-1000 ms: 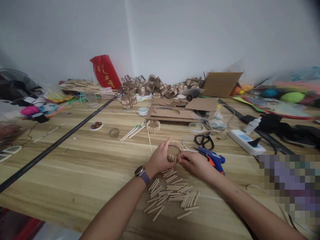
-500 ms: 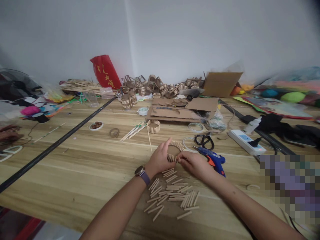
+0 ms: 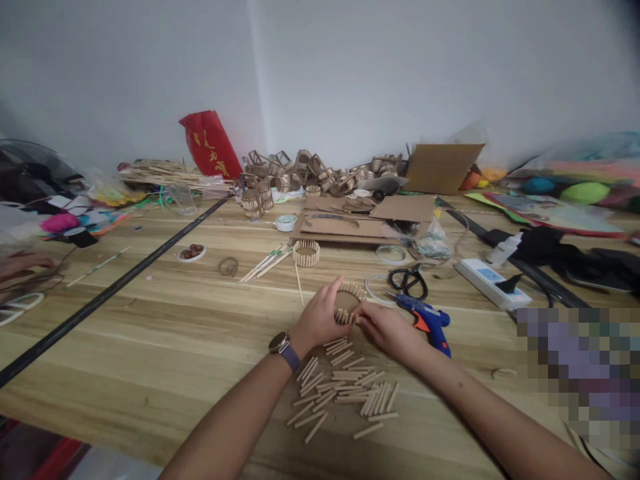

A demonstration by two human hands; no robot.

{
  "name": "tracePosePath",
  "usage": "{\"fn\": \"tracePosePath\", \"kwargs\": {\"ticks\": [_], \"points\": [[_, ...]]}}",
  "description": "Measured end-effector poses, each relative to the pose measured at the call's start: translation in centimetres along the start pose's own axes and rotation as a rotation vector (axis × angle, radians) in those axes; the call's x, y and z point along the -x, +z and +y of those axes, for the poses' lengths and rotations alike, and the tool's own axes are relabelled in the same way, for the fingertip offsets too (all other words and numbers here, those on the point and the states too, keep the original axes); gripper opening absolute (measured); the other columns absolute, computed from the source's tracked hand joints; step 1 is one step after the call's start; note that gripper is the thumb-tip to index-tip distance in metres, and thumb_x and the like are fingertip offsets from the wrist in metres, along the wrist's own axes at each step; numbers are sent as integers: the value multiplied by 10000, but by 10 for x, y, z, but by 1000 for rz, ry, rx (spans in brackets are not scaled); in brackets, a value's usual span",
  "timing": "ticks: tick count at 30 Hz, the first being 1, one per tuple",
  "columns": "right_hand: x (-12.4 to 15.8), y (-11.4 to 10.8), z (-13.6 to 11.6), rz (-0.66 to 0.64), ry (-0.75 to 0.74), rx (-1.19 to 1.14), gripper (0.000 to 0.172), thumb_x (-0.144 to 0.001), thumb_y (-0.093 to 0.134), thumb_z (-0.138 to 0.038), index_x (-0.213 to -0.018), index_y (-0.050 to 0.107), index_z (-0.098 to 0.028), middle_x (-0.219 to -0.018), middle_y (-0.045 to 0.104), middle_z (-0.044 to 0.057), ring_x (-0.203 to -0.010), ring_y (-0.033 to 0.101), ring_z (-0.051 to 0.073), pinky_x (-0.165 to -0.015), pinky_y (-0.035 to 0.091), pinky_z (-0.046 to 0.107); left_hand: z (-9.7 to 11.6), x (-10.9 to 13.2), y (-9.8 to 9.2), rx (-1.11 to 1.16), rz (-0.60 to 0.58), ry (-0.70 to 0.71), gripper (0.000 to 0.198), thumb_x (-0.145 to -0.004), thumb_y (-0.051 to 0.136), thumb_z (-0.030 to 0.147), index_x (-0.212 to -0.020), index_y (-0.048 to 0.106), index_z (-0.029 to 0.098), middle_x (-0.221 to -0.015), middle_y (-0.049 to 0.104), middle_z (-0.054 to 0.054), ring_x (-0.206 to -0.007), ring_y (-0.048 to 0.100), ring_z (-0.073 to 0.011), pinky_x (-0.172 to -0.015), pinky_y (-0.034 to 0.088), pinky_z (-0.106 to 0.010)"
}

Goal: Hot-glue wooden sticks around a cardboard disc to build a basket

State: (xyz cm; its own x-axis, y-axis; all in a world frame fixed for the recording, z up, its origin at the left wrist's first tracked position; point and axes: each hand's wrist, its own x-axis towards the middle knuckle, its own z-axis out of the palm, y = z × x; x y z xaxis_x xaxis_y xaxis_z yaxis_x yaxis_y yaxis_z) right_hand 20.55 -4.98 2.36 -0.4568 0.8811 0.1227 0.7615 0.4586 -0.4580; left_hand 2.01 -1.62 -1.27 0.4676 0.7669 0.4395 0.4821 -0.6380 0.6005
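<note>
a small ring of upright wooden sticks (image 3: 350, 303), part-built, held just above the table between both hands.

I'm working at a wooden table (image 3: 150, 333); lying on it are cut sticks (image 3: 345, 387), a blue glue gun (image 3: 425, 319), black scissors (image 3: 409, 281), a white power strip (image 3: 493, 283), and flat cardboard (image 3: 350, 227).

At centre frame, the left hand (image 3: 320, 319) and right hand (image 3: 387, 328) are gripping a stick ring (image 3: 350, 300). Loose cut sticks (image 3: 345, 387) are lying below on the surface (image 3: 165, 333).

Single head view, looking forward-down over table (image 3: 150, 347), hands near.
</note>
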Motion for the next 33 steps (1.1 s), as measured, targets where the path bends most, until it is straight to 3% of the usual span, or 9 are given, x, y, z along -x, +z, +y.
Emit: {"fn": "tracePosePath", "kwargs": {"ticks": [26, 30, 33], "points": [[1, -1, -1, 6, -17, -13, 171, -895, 399, -191, -861, 567, -193, -844, 662, 81, -774, 621, 206, -707, 473, 317, 2, 0, -3, 40, -29, -29, 961, -656, 710, 219, -1455, 180, 149, -1420, 405, -162, -1314, 390, -291, -1095, 357, -449], [3, -4, -2, 89, -127, -30, 195, -896, 452, -229, -1001, 610, -185, -959, 645, 103, -904, 606, 220, -801, 479, 347, 2, 0, -4, 37, -25, -52, 964, -652, 712, 228, -1456, 183, 169, -1423, 406, -150, -1305, 396, -302, -1087, 356, -475], [6, -12, -3, 185, -116, -21, 257, -891, 482, -267, -1109, 597, -193, -1010, 638, 111, -939, 604, 226, -819, 479, 353, 2, 0, -5, 34, -16, -55, 983, -632, 722, 212, -1456, 187, 191, -1424, 400, -138, -1318, 371, -311, -1105, 323, -501]]}}
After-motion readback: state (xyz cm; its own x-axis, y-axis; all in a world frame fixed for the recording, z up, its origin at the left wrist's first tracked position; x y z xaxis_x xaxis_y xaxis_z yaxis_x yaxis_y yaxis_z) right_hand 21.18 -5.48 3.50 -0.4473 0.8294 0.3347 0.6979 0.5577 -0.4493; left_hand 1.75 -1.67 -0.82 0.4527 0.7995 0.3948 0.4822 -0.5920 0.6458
